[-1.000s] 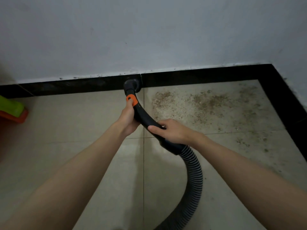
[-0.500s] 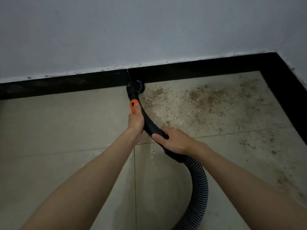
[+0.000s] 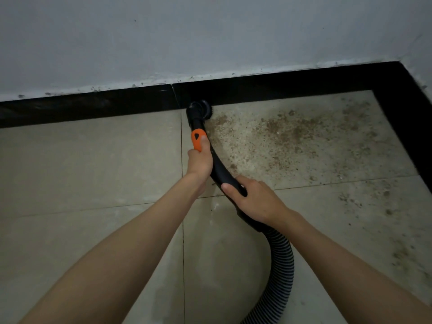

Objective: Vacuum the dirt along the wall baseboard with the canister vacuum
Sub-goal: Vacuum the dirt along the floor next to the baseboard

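Note:
A black curved vacuum handle [image 3: 219, 168] with an orange slider [image 3: 197, 139] ends in a round brush nozzle [image 3: 200, 109] that sits on the floor against the black baseboard [image 3: 268, 90]. My left hand [image 3: 199, 161] grips the handle near the front, thumb on the orange slider. Further back, my right hand [image 3: 253, 201] grips the handle's rear end where the ribbed hose [image 3: 281, 263] begins. Brown dirt [image 3: 301, 134] is spread over the tile just right of the nozzle.
The hose curves down and out of the bottom edge. A second baseboard [image 3: 411, 127] runs along the right wall and forms a corner. More dirt specks [image 3: 383, 206] lie on the tiles at the right. The tiles on the left look clean.
The nozzle has slid to the right along the baseboard, past the tile joint, up to the edge of the dirt patch. Both hands keep their grip on the handle.

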Demonstrator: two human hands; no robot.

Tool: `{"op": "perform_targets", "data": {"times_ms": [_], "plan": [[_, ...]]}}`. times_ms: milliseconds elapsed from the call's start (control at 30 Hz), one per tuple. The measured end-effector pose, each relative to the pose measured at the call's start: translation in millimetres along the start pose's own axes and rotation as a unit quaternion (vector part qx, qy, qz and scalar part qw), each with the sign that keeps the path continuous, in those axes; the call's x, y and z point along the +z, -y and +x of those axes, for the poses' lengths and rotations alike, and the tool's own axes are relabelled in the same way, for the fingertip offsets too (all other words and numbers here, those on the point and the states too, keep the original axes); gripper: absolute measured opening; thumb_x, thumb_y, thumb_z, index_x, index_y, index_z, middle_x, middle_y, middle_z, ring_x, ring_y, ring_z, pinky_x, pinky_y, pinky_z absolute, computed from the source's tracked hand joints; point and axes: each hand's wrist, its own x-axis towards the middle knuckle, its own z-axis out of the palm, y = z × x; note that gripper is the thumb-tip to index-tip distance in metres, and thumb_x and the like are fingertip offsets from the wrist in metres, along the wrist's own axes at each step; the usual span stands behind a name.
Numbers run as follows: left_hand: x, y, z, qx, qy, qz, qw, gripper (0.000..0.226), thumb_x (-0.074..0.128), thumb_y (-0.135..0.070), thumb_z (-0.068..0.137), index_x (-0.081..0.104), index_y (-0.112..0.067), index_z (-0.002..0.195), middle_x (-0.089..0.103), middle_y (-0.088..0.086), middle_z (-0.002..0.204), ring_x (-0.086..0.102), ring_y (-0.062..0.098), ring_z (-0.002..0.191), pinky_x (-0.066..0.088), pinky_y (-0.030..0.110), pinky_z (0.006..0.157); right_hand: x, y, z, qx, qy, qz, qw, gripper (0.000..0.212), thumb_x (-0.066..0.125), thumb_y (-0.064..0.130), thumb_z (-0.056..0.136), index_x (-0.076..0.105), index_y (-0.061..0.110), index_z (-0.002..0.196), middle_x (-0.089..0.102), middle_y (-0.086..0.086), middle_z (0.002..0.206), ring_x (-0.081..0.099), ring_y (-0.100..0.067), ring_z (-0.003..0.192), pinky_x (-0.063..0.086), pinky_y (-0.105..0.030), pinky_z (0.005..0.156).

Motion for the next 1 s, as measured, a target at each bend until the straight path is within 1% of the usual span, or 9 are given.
{"op": "perform_targets", "data": {"times_ms": [100, 167, 233, 300, 400, 533, 700, 867, 1000], "plan": [[11.5, -3.2, -3.6, 0.006, 0.016, 0.027, 0.999, 0.067, 0.028, -0.056, 0.097, 0.04, -0.002, 0.134, 0.057, 0.013, 0.118, 0.057, 0.024, 0.102, 0.048, 0.035, 0.089, -5.0, -6.6, -6.7, 0.013, -0.008, 0.026, 1.0, 0.035, 0.041, 0.062, 0.092, 0.052, 0.03, 0.083, 0.062, 0.004, 0.076, 0.061, -0.015, 0.072, 0.047, -0.033, 0.065], [19.5, -6.8, -6.6, 0.013, 0.03, 0.038, 0.999, 0.067, 0.028, -0.056, 0.097, 0.04, -0.002, 0.134, 0.057, 0.012, 0.117, 0.056, 0.022, 0.1, 0.046, 0.031, 0.083, -8.1, -10.4, -10.9, 0.025, -0.018, 0.036, 0.999, 0.043, 0.04, 0.063, 0.091, 0.057, 0.023, 0.087, 0.063, 0.002, 0.077, 0.061, -0.016, 0.072, 0.05, -0.035, 0.068], [28.3, -10.0, -9.2, 0.016, 0.043, 0.05, 0.998, 0.068, 0.028, -0.057, 0.096, 0.038, -0.003, 0.137, 0.056, 0.012, 0.121, 0.057, 0.024, 0.103, 0.047, 0.033, 0.087, -11.5, -14.7, -14.3, 0.038, -0.027, 0.04, 0.998, 0.054, 0.038, 0.066, 0.089, 0.058, 0.017, 0.09, 0.064, -0.001, 0.078, 0.062, -0.019, 0.073, 0.051, -0.038, 0.07], [35.5, -12.3, -11.2, 0.023, 0.055, 0.064, 0.996, 0.068, 0.028, -0.057, 0.097, 0.034, -0.006, 0.141, 0.055, 0.012, 0.125, 0.056, 0.025, 0.107, 0.047, 0.034, 0.09, -13.4, -18.9, -17.1, 0.045, -0.036, 0.042, 0.997, 0.055, 0.037, 0.068, 0.088, 0.057, 0.016, 0.087, 0.063, -0.002, 0.076, 0.061, -0.019, 0.071, 0.05, -0.038, 0.068], [47.2, -17.5, -14.5, 0.024, 0.081, 0.083, 0.993, 0.068, 0.029, -0.057, 0.097, 0.035, -0.004, 0.14, 0.057, 0.013, 0.121, 0.057, 0.025, 0.104, 0.048, 0.033, 0.088, -14.1, -25.0, -21.4, 0.059, -0.058, 0.036, 0.996, 0.05, 0.036, 0.066, 0.091, 0.053, 0.019, 0.089, 0.06, 0.002, 0.075, 0.059, -0.016, 0.071, 0.044, -0.034, 0.062], [65.7, -27.4, -17.1, 0.019, 0.111, 0.128, 0.985, 0.071, 0.028, -0.057, 0.097, 0.035, -0.001, 0.139, 0.055, 0.017, 0.126, 0.057, 0.029, 0.109, 0.047, 0.037, 0.095, -18.5, -35.0, -23.7, 0.077, -0.086, 0.025, 0.993, 0.041, 0.033, 0.062, 0.095, 0.049, 0.025, 0.093, 0.059, 0.005, 0.078, 0.058, -0.019, 0.075, 0.043, -0.034, 0.063], [74.4, -34.5, -16.2, 0.028, 0.135, 0.139, 0.981, 0.07, 0.032, -0.057, 0.096, 0.037, -0.001, 0.138, 0.056, 0.017, 0.125, 0.057, 0.029, 0.108, 0.048, 0.039, 0.095, -19.9, -36.5, -24.3, 0.074, -0.122, 0.078, 0.987, 0.033, 0.038, 0.059, 0.094, 0.049, 0.03, 0.082, 0.059, 0.006, 0.072, 0.059, -0.014, 0.068, 0.046, -0.034, 0.061], [51.8, -26.4, -12.5, 0.039, 0.106, 0.117, 0.987, 0.064, 0.034, -0.057, 0.095, 0.045, -0.003, 0.128, 0.06, 0.013, 0.115, 0.059, 0.025, 0.1, 0.046, 0.031, 0.082, -9.0, -22.5, -21.4, 0.061, -0.105, 0.084, 0.989, 0.035, 0.038, 0.06, 0.093, 0.05, 0.03, 0.081, 0.06, 0.005, 0.069, 0.06, -0.015, 0.065, 0.047, -0.035, 0.061], [14.5, -14.6, -6.1, 0.042, 0.054, 0.082, 0.994, 0.058, 0.035, -0.056, 0.095, 0.053, -0.006, 0.117, 0.062, 0.012, 0.108, 0.06, 0.023, 0.093, 0.05, 0.035, 0.085, 8.9, -1.3, -13.5, 0.039, -0.064, 0.047, 0.996, 0.04, 0.037, 0.063, 0.093, 0.049, 0.026, 0.083, 0.059, 0.006, 0.07, 0.059, -0.016, 0.067, 0.042, -0.033, 0.057]]}}
